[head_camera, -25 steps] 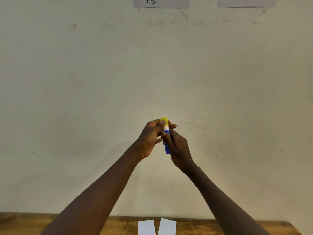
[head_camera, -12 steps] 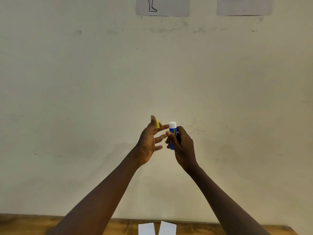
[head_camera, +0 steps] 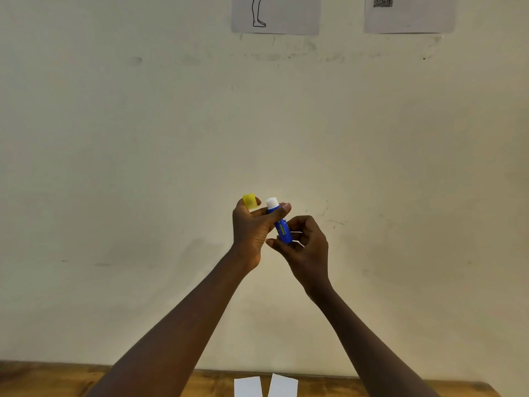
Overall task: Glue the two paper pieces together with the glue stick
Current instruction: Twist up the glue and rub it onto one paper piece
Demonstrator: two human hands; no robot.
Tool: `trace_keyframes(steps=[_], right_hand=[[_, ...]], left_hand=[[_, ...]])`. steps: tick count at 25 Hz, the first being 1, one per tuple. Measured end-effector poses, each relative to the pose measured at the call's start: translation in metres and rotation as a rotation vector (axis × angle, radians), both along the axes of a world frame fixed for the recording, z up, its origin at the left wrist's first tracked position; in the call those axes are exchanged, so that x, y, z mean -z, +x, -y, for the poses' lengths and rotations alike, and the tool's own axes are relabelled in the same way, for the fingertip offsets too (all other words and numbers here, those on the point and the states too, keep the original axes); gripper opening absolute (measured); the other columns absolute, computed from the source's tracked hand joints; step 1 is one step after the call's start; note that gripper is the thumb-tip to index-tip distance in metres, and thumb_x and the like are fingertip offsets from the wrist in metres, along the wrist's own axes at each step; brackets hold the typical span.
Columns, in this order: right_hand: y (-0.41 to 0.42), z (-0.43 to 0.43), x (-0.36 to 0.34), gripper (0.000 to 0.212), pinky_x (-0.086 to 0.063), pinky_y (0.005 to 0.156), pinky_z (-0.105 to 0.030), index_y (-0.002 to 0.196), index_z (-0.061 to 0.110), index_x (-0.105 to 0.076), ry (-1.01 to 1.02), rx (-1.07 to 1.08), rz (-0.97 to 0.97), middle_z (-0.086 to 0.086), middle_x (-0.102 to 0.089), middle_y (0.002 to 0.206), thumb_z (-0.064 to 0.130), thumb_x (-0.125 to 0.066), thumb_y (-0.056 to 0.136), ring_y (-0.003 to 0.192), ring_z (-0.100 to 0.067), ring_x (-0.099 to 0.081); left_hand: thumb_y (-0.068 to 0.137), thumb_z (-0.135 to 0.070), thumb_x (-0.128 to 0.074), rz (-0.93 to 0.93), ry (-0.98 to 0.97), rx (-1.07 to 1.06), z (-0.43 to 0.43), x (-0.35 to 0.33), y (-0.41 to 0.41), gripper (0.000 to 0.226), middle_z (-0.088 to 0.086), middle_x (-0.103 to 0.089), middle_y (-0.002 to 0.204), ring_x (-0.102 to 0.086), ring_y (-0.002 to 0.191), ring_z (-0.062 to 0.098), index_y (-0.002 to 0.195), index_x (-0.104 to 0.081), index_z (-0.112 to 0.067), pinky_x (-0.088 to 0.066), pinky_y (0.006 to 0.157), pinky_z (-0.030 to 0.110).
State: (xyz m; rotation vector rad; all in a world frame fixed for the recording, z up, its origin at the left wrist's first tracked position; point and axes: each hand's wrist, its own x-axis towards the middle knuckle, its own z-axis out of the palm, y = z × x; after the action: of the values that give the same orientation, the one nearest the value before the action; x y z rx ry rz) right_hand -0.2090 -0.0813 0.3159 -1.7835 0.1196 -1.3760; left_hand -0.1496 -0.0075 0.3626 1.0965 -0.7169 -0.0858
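Head view: uncapped glue stick [head_camera: 282, 229] held aloft before a pale wall [head_camera: 143, 153], high above the wooden counter [head_camera: 57, 379].

At left, the left hand [head_camera: 250, 230] pinches the yellow cap [head_camera: 249, 201] in its fingers, thumb lying across the blue stick just below its white tip. The right hand [head_camera: 309, 246] curls its fingers round the stick's lower end, and the stick's top leans left. Far below, the left paper piece [head_camera: 247, 386] and right paper piece [head_camera: 283, 386] lie flat on the counter, just beside each other with a narrow gap between. Two printed sheets [head_camera: 274, 15] [head_camera: 409, 14] hang high on the wall.
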Motion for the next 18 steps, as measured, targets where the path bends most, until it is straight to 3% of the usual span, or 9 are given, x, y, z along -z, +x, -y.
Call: trace_keyframes(steps=[2, 5, 9, 14, 16, 18], right_hand=[[-0.002, -0.004, 0.001, 0.037, -0.053, 0.068, -0.014, 0.095, 0.002, -0.054, 0.025, 0.006, 0.015, -0.011, -0.063, 0.086, 0.008, -0.077, 0.065, 0.074, -0.021, -0.064], [-0.007, -0.006, -0.001, 0.040, -0.057, 0.078, -0.035, 0.109, 0.004, -0.052, 0.122, -0.068, 0.003, -0.022, -0.069, 0.095, 0.003, -0.069, 0.073, 0.077, -0.026, -0.068], [-0.014, -0.003, -0.004, 0.057, -0.058, 0.065, -0.022, 0.132, 0.015, -0.033, 0.244, -0.350, -0.012, -0.018, -0.067, 0.091, -0.004, -0.054, 0.083, 0.068, -0.015, -0.070], [-0.014, -0.002, -0.001, 0.047, -0.058, 0.062, -0.024, 0.131, 0.023, -0.030, 0.432, -0.587, 0.020, -0.006, -0.067, 0.084, 0.005, -0.045, 0.090, 0.066, -0.018, -0.070], [-0.014, -0.005, -0.002, 0.045, -0.058, 0.063, -0.023, 0.123, 0.023, -0.030, 0.342, -0.434, 0.027, -0.007, -0.063, 0.089, 0.015, -0.054, 0.086, 0.065, -0.018, -0.069], [-0.013, -0.008, -0.002, 0.049, -0.057, 0.064, -0.024, 0.112, 0.022, -0.033, 0.180, -0.138, 0.015, -0.009, -0.063, 0.087, 0.017, -0.067, 0.077, 0.062, -0.018, -0.068]], left_hand=[[0.072, -0.012, -0.071, -0.014, -0.015, 0.046, 0.000, -0.001, -0.001, 0.042, 0.026, -0.061, 0.105, -0.061, 0.087, 0.032, 0.097, -0.037, -0.010, -0.051, 0.089, 0.045], [0.074, -0.009, -0.068, 0.028, 0.013, 0.076, 0.001, -0.002, 0.000, 0.038, 0.028, -0.060, 0.106, -0.062, 0.090, 0.035, 0.094, -0.037, -0.012, -0.053, 0.087, 0.045], [0.077, -0.006, -0.064, 0.082, 0.065, 0.146, 0.000, -0.002, 0.004, 0.036, 0.018, -0.060, 0.097, -0.061, 0.085, 0.033, 0.098, -0.035, -0.014, -0.054, 0.074, 0.032], [0.078, -0.007, -0.062, 0.108, 0.082, 0.265, -0.002, -0.006, 0.003, 0.033, 0.018, -0.064, 0.094, -0.061, 0.088, 0.035, 0.087, -0.035, -0.023, -0.055, 0.076, 0.035], [0.077, -0.005, -0.064, 0.104, 0.069, 0.207, -0.001, -0.006, 0.001, 0.035, 0.025, -0.062, 0.103, -0.061, 0.089, 0.035, 0.086, -0.035, -0.024, -0.052, 0.083, 0.041], [0.077, -0.005, -0.064, 0.101, 0.037, 0.172, 0.000, -0.006, 0.000, 0.036, 0.028, -0.060, 0.107, -0.062, 0.088, 0.034, 0.084, -0.035, -0.023, -0.051, 0.085, 0.043]])
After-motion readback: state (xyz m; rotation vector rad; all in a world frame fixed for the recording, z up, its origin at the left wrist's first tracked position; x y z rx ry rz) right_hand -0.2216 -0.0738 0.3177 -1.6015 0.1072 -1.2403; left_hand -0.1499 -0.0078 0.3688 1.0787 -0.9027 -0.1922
